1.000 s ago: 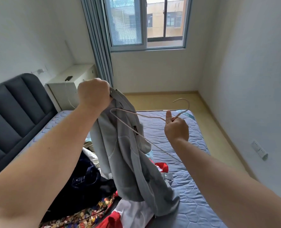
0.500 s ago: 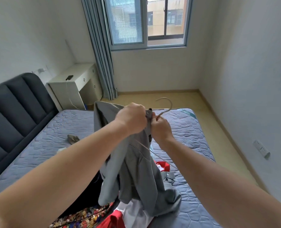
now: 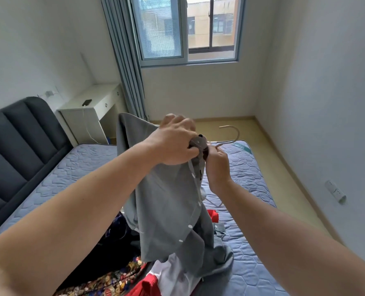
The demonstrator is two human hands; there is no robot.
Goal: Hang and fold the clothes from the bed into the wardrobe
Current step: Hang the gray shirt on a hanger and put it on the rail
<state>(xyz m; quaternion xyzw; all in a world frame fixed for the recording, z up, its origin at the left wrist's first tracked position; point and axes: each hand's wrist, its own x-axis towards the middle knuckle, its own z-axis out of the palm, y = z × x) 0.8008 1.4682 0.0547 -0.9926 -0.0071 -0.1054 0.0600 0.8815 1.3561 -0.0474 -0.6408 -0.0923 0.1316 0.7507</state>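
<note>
- My left grip (image 3: 173, 144) is a bare hand, its back broad and smooth, with the knuckles showing as a row of rounded ridges along the top
- My right grip (image 3: 217, 165) is bare too and looks the smaller of the two from here; only its back and part of one finger show
- My left forearm (image 3: 81, 210) is bare along all its visible length, thick at the lower left corner and narrowing toward the wrist
- My right forearm (image 3: 284, 231) is bare likewise, widening toward the lower right corner
- The nails are too small to make out
- The near ends of both arms are soft and blurred at the edge of view
</note>
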